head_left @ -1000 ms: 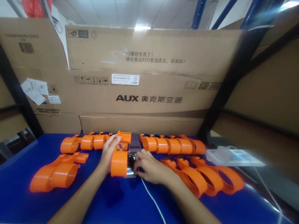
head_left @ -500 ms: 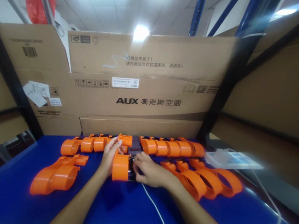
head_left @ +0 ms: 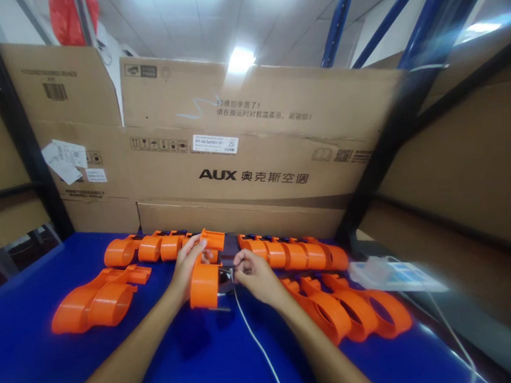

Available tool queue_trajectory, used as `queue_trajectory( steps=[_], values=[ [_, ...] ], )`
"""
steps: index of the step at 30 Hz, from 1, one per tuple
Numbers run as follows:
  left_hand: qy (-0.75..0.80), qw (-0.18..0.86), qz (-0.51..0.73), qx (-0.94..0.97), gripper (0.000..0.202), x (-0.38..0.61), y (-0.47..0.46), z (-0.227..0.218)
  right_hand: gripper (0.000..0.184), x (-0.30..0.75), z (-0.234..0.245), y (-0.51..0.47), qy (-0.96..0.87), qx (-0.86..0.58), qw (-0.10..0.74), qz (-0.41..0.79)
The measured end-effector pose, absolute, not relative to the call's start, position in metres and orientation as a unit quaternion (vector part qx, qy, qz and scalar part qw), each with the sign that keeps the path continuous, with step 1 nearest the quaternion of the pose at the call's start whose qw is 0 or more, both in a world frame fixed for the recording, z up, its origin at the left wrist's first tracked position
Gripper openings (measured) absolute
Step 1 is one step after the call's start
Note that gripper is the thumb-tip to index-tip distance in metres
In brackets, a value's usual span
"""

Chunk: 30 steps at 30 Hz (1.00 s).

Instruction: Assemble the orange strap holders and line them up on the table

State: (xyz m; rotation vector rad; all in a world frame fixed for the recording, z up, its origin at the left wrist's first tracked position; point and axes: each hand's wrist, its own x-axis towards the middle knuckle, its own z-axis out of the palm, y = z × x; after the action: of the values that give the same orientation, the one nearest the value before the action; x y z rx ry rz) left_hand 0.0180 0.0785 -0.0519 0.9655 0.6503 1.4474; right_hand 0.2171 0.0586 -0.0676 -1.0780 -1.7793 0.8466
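My left hand point(head_left: 189, 267) is closed around an orange plastic holder point(head_left: 204, 285), which has a wide ring at the bottom and a ribbed tab at the top. Dark rod-like pieces and a shiny curved part point(head_left: 225, 282) stick out of the ring's right side. Just right of these, my right hand point(head_left: 256, 278) has its fingers curled together in a pinch; what sits between the fingertips is too small to make out. A white cable point(head_left: 257, 338) runs from beside those fingertips down to the front edge. Behind the hands stands a dark box-like object point(head_left: 229, 247), partly hidden.
Orange holders stand in rows at the back left point(head_left: 120, 252) and back right point(head_left: 297, 255). More lie at the left point(head_left: 91, 305) and right point(head_left: 360, 312) on the blue table point(head_left: 162, 361). A cardboard wall point(head_left: 253, 156) closes the back; a white packet point(head_left: 397, 275) lies at the right.
My right hand has drawn back slightly up and right from the ring, and its fingers are curled tighter. The dark pieces at the ring's side now show more. My left hand stays nearly still.
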Motion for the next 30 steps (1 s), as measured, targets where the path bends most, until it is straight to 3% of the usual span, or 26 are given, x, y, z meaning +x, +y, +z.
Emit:
queue_trajectory(
  steps=[4,10,16,22,27,30],
  values=[
    [0.28,0.597,0.626,0.415,0.04,0.018,0.079,-0.052,0.014,0.223,-0.065,0.059,-0.743,-0.444,0.409,0.29],
    [0.272,0.598,0.631,0.412,0.038,0.017,0.079,-0.052,0.009,0.232,-0.046,0.04,-0.857,-0.41,0.238,0.2],
    [0.267,0.605,0.628,0.41,0.038,0.017,0.078,-0.051,0.023,0.227,-0.042,0.031,-0.894,-0.387,0.154,0.167],
    [0.278,0.601,0.629,0.406,0.04,0.017,0.079,-0.053,0.012,0.222,-0.043,0.032,-0.904,-0.366,0.159,0.154],
    [0.278,0.594,0.63,0.416,0.038,0.017,0.081,-0.055,0.01,0.223,-0.038,0.033,-0.894,-0.362,0.226,0.139],
    [0.278,0.592,0.629,0.421,0.037,0.016,0.081,-0.054,0.007,0.225,-0.038,0.033,-0.863,-0.389,0.259,0.192]
  ],
)
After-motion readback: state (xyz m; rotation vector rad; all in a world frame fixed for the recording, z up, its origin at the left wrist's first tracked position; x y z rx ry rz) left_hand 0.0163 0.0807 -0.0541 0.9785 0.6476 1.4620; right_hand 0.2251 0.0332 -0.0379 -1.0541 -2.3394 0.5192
